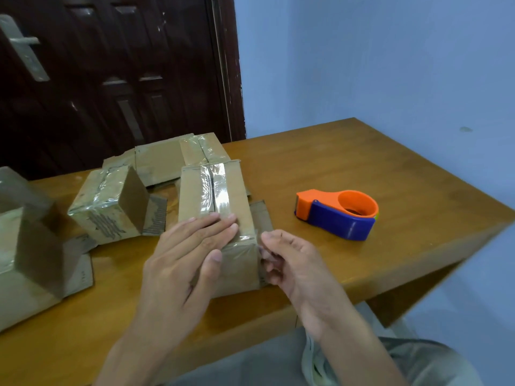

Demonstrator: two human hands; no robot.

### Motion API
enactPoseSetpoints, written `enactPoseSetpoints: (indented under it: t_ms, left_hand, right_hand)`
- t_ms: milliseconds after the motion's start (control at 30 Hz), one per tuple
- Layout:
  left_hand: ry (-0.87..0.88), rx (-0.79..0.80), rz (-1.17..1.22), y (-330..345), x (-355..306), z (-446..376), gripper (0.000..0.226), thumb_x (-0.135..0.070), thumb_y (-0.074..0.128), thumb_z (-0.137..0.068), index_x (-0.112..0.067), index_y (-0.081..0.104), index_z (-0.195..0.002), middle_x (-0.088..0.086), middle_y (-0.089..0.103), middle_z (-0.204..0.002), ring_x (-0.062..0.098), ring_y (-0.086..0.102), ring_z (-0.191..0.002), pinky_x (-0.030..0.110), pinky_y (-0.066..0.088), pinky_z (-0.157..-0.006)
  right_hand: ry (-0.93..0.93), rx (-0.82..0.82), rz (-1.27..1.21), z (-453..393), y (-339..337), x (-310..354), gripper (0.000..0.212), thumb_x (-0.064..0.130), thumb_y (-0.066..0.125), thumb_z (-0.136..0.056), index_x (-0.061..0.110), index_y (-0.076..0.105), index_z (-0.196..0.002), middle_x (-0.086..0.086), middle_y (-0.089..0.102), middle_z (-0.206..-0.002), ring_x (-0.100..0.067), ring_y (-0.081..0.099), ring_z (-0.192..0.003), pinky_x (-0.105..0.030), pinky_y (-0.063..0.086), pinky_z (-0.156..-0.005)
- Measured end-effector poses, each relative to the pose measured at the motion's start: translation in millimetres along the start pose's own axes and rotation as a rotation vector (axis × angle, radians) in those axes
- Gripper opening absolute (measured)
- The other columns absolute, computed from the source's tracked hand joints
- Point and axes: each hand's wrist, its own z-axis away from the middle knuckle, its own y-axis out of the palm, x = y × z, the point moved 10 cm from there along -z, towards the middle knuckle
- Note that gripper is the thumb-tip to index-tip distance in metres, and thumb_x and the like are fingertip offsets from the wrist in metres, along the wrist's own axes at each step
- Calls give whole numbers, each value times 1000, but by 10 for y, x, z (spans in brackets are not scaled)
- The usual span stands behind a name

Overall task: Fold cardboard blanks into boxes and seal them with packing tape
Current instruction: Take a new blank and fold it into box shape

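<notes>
The brown cardboard box with a clear tape strip along its top seam point(220, 218) stands near the middle of the wooden table point(390, 174), close to its near edge. The left hand point(186, 260) lies flat on the near part of the box top, fingers extended and held together over the tape, thumb against the near face. The right hand point(289, 260) is at the box's near right corner, fingers curled and open; whether they pinch the loose tape end there cannot be told.

Judged step: pressing the tape end down over the near edge of the box.

Procedure:
1. Keep the left palm pressing down so the top flaps stay closed and level.
2. Pull the free tape end taut with the right hand before laying it on the near face; slack is likely to cause wrinkles such as those visible farther along the strip.
3. Rub from the seam outward, then over the edge, to drive out air.
4. Check that the strip stays centred on the seam.

The orange and blue plastic tape dispenser point(337, 214) rests on the table to the right, well apart from the box. Other taped cardboard boxes point(108, 207) stand to the left and beyond.
</notes>
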Motion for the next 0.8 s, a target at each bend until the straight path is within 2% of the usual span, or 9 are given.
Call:
enactPoseSetpoints:
  t_ms: [167,267,367,500,533,600,667,733,800]
  left_hand:
    - [4,-11,7,14,-12,-10,36,-17,46,-106,-16,73,-129,-7,69,-136,14,58,-137,54,47,-110]
    - [11,-6,-2,16,-6,-6,36,-17,46,-106,-16,73,-130,-7,68,-137,13,57,-138,52,46,-110]
    - [7,-21,-2,12,-4,0,35,-17,47,-106,-15,73,-129,-7,68,-138,14,57,-138,52,47,-110]
    - [-3,-58,-19,14,-20,-3,35,-16,46,-105,-15,74,-127,-7,69,-135,13,58,-136,49,47,-110]
    - [-3,-65,-17,10,-23,-3,35,-16,46,-105,-15,74,-126,-7,69,-134,13,58,-136,49,47,-110]
    - [-1,-72,-17,2,-28,-2,35,-17,46,-105,-15,74,-126,-7,69,-134,13,58,-136,47,46,-111]
    - [1,-69,-25,5,-28,0,35,-18,46,-106,-15,74,-126,-7,69,-134,12,58,-136,47,46,-111]
    - [-3,-64,-29,17,-11,-3,35,-18,46,-106,-16,74,-127,-7,69,-135,12,58,-137,48,46,-111]
    - [-5,-66,-21,16,-3,7,35,-17,46,-106,-17,74,-127,-8,68,-135,12,57,-137,49,46,-112]
  right_hand:
    - [-108,-74,31,56,-87,92,21,44,69,-88,27,71,-76,-1,62,-72,-14,55,-73,-31,43,-71]
    - [-129,-87,48,73,-51,103,25,45,68,-87,20,71,-88,0,61,-69,-10,53,-67,-26,43,-64]
    - [-146,-111,92,37,28,44,29,49,67,-89,21,70,-99,5,62,-70,-7,55,-67,-21,44,-59]
    - [-58,-199,52,17,-3,-214,35,45,66,-95,36,55,-127,8,66,-79,1,61,-66,-17,48,-57]
    - [-101,-238,128,49,-34,-209,34,43,65,-98,42,53,-130,9,66,-85,1,62,-73,-18,49,-63]
    - [-325,-337,361,206,-55,-16,34,43,54,-106,53,49,-139,20,64,-109,2,62,-105,-17,48,-86]
    - [-493,-355,546,364,87,155,42,55,31,-110,50,46,-149,32,47,-141,2,40,-141,-6,31,-105]
    - [-512,-294,584,354,237,141,63,76,12,-99,54,43,-149,33,32,-158,1,23,-152,2,14,-107]
    - [-457,-294,525,273,250,39,73,91,2,-86,62,40,-141,35,32,-158,4,23,-152,0,12,-109]
